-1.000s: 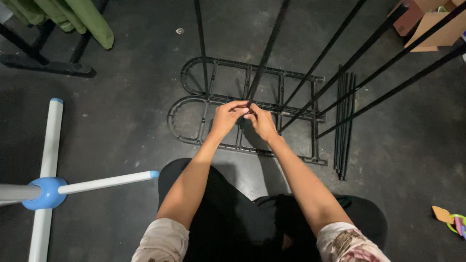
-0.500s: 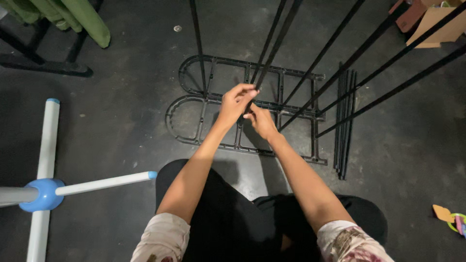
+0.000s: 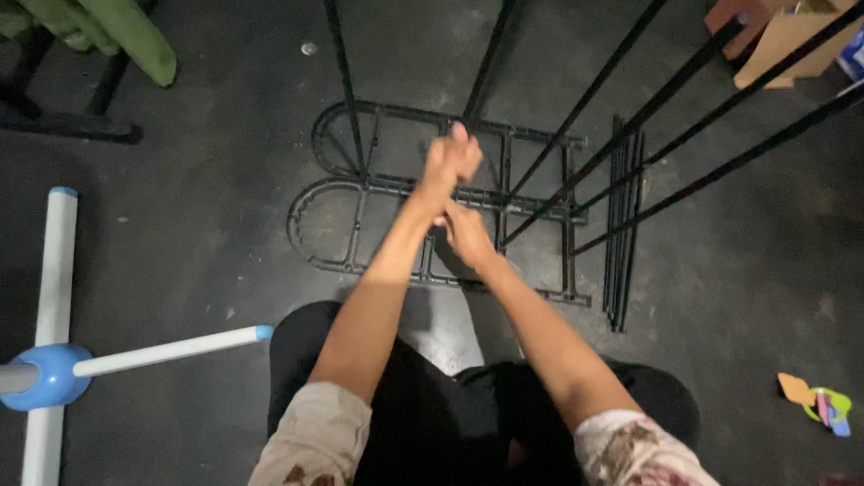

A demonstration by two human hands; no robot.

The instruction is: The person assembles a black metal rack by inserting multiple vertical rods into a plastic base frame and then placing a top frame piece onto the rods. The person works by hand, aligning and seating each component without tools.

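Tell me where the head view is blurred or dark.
Head view: the left hand is motion-blurred, the right hand sharper; the black frame on the floor stays crisp; light is dim and even, with corners falling darker.

Just one head-worn cam here, looking steeply down at the dark concrete floor (image 3: 180,180), sitting close above the person's forearms.

Both bare arms reach straight forward from the bottom of the frame and converge near the centre. The left hand (image 3: 453,160) is the higher one, its arm fully extended, its fingers (image 3: 461,135) curled closed and motion-blurred. The right hand (image 3: 466,232) sits just below it, wrist bent slightly, fingers folded inward, touching the left wrist area. Patterned short sleeves cover both shoulders.
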